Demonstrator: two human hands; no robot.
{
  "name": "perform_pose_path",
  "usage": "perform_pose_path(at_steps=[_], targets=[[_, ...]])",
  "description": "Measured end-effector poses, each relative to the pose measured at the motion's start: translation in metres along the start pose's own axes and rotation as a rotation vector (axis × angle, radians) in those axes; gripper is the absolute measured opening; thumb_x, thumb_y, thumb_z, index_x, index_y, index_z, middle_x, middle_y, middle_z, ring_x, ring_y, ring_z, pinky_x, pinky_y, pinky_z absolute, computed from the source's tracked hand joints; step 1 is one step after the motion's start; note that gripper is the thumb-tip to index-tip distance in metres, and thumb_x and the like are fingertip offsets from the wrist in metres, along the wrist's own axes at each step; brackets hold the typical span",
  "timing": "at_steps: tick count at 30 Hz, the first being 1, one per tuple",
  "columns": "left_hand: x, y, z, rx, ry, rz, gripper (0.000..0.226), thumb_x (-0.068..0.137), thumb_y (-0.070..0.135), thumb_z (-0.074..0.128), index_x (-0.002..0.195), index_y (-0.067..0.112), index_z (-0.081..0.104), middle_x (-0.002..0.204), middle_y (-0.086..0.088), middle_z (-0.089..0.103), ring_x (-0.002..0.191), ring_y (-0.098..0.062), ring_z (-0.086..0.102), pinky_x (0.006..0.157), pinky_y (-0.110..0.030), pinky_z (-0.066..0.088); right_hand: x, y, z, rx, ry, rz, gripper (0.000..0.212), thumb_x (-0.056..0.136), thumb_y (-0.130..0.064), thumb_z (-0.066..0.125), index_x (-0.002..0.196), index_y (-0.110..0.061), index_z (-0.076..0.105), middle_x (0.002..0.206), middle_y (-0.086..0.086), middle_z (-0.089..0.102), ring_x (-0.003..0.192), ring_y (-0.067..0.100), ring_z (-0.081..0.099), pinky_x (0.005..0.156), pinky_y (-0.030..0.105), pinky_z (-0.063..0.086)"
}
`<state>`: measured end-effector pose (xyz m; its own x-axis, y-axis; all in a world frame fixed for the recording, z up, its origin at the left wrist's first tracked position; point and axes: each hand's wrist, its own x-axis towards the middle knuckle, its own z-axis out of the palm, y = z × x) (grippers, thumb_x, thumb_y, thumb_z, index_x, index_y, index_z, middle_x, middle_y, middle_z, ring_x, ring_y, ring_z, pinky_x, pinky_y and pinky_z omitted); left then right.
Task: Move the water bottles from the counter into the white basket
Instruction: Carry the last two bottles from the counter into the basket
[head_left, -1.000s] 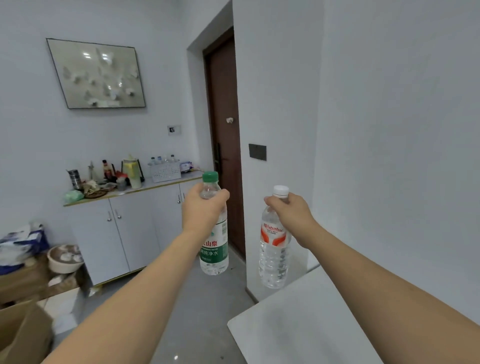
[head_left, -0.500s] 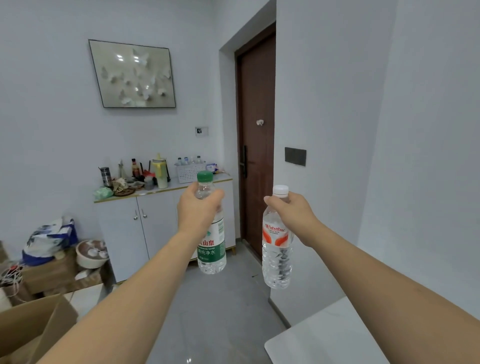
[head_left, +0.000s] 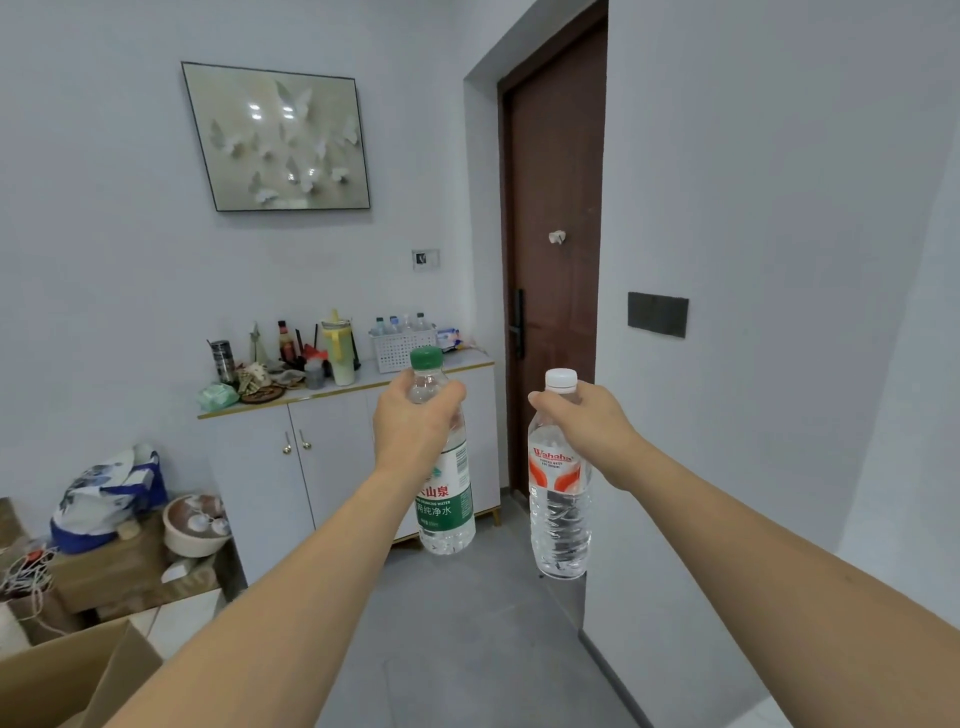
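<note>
My left hand (head_left: 413, 423) grips the neck of a green-capped water bottle (head_left: 445, 506) with a green label, held upright in the air. In my right hand (head_left: 589, 426) hangs a white-capped water bottle (head_left: 560, 512) with a red label, gripped near its top. Both are held out in front of me at chest height. Across the room, the white basket (head_left: 399, 352) stands on the right end of the cabinet counter (head_left: 470, 358), with several bottles upright inside it.
The counter holds a yellow jug (head_left: 338, 351), a steel cup (head_left: 221, 360), sauce bottles and clutter. A brown door (head_left: 553, 249) is right of the white cabinet (head_left: 322, 467). Cardboard boxes (head_left: 78, 670), a bag and a bowl (head_left: 195, 525) lie at left. Grey floor stretches ahead.
The view has swung right and come nearer to the cabinet; the white table corner at lower right has dropped out of sight. Both hands still hold their bottles the same way.
</note>
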<state>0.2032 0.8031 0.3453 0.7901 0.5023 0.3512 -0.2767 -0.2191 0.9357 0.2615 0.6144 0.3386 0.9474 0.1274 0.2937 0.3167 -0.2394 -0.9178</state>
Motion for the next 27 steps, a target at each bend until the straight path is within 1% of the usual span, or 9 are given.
perform_pose_path(at_steps=[3, 6, 9, 12, 15, 18, 20, 23, 27], targets=[[0.048, -0.010, 0.003, -0.002, 0.014, -0.006, 0.029, 0.068, 0.032, 0.070, 0.092, 0.018, 0.063, 0.075, 0.000, 0.073, 0.070, -0.017, 0.070, 0.068, -0.036, 0.057, 0.047, 0.003, 0.018, 0.003, -0.041, -0.017, 0.021, 0.080, -0.046, 0.063, 0.079, -0.025, 0.064, 0.074, -0.004, 0.068, 0.069, 0.012, 0.066, 0.054, 0.023, 0.045], [0.092, -0.017, -0.001, 0.008, 0.028, 0.002, 0.032, 0.069, 0.036, 0.071, 0.099, 0.030, 0.061, 0.078, 0.007, 0.074, 0.071, -0.011, 0.070, 0.067, -0.033, 0.054, 0.090, 0.003, 0.039, 0.017, -0.074, -0.027, 0.020, 0.081, -0.043, 0.064, 0.081, -0.023, 0.063, 0.078, -0.001, 0.069, 0.074, 0.014, 0.066, 0.058, 0.025, 0.047], [0.134, -0.025, -0.008, 0.027, 0.032, 0.046, 0.021, 0.069, 0.037, 0.071, 0.089, 0.043, 0.067, 0.079, 0.012, 0.074, 0.068, -0.007, 0.071, 0.065, -0.034, 0.054, 0.131, 0.004, 0.065, 0.037, -0.085, -0.034, 0.022, 0.081, -0.041, 0.065, 0.083, -0.019, 0.065, 0.081, 0.002, 0.069, 0.076, 0.017, 0.066, 0.065, 0.031, 0.050], [0.174, -0.040, -0.015, 0.035, 0.054, 0.043, 0.024, 0.069, 0.037, 0.071, 0.092, 0.031, 0.067, 0.077, 0.009, 0.074, 0.071, -0.011, 0.071, 0.068, -0.037, 0.056, 0.169, 0.008, 0.093, 0.070, -0.103, -0.018, 0.022, 0.081, -0.037, 0.065, 0.086, -0.016, 0.066, 0.084, 0.006, 0.070, 0.080, 0.020, 0.068, 0.069, 0.032, 0.052], [0.216, -0.057, -0.020, 0.028, 0.050, 0.041, 0.031, 0.070, 0.034, 0.070, 0.099, 0.024, 0.068, 0.080, 0.009, 0.074, 0.071, -0.010, 0.070, 0.066, -0.034, 0.054, 0.206, 0.013, 0.123, 0.095, -0.119, -0.007, 0.017, 0.082, -0.037, 0.065, 0.083, -0.020, 0.066, 0.080, 0.000, 0.069, 0.078, 0.016, 0.067, 0.063, 0.027, 0.050], [0.264, -0.076, -0.027, 0.031, 0.029, 0.022, 0.046, 0.073, 0.032, 0.070, 0.116, 0.015, 0.065, 0.085, 0.005, 0.076, 0.075, -0.015, 0.073, 0.070, -0.039, 0.060, 0.245, 0.020, 0.158, 0.094, -0.115, -0.010, 0.020, 0.081, -0.038, 0.065, 0.082, -0.019, 0.067, 0.076, -0.003, 0.068, 0.075, 0.013, 0.066, 0.060, 0.025, 0.047], [0.297, -0.089, -0.033, 0.036, 0.015, 0.025, 0.047, 0.073, 0.032, 0.070, 0.117, 0.015, 0.064, 0.087, 0.004, 0.076, 0.076, -0.018, 0.073, 0.075, -0.042, 0.061, 0.272, 0.024, 0.182, 0.096, -0.110, -0.015, 0.016, 0.081, -0.038, 0.066, 0.082, -0.022, 0.066, 0.074, -0.007, 0.069, 0.076, 0.013, 0.067, 0.060, 0.025, 0.047], [0.352, -0.107, -0.047, 0.041, 0.012, 0.067, 0.022, 0.073, 0.034, 0.070, 0.093, 0.026, 0.067, 0.079, 0.009, 0.075, 0.070, -0.013, 0.072, 0.067, -0.034, 0.057, 0.315, 0.026, 0.219, 0.086, -0.093, -0.028, 0.011, 0.081, -0.040, 0.065, 0.082, -0.029, 0.064, 0.076, -0.009, 0.069, 0.076, 0.010, 0.067, 0.057, 0.021, 0.046], [0.430, -0.121, -0.065, 0.051, 0.028, 0.031, 0.048, 0.067, 0.043, 0.070, 0.110, 0.021, 0.066, 0.097, 0.004, 0.075, 0.088, -0.019, 0.072, 0.082, -0.047, 0.058, 0.373, 0.021, 0.264, 0.086, -0.089, -0.022, 0.010, 0.082, -0.040, 0.064, 0.081, -0.031, 0.064, 0.068, -0.018, 0.070, 0.066, 0.002, 0.068, 0.050, 0.013, 0.044]])
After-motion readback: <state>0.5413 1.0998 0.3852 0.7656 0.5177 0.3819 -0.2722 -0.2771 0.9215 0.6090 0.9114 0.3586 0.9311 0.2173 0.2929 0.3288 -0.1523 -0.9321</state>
